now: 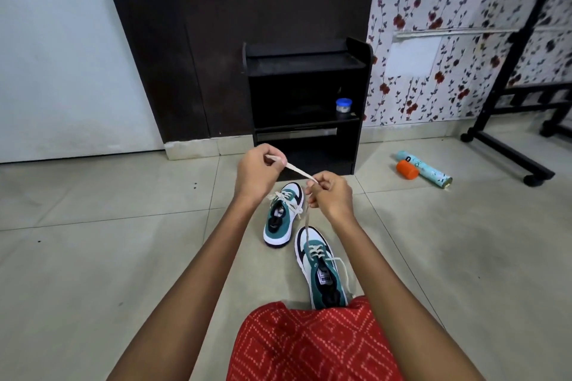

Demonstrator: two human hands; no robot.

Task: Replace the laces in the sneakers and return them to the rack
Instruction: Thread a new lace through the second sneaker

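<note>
From the head camera, the person sits on the tiled floor (123,241) with both arms stretched forward. The left hand (255,172) is closed, pinching one end of a cream lace (297,172) between thumb and fingers. The right hand (331,195), at 4 o'clock from the left and just beside it, is also closed, pinching the same lace further along. The lace runs taut between the two hands, then drops from the right hand at 6 o'clock down to the near sneaker (320,269).

That sneaker, teal, white and black, lies on the floor at 6 o'clock from the right hand, toe pointing away, its heel touching the red patterned cloth (309,346) over the person's lap. It is laced only at the lower eyelets, with a loose end trailing off its right side. The far sneaker (283,216) stands at 10 o'clock from the near one, just beside it, below the left wrist, laces threaded.

The black rack (306,102) stands against the wall at 12 o'clock, beyond the hands. A small blue-lidded jar (343,108) sits on its middle shelf. At 3 o'clock from the rack, a spray can (430,170) with an orange cap (407,169) beside it lies on the floor.
</note>
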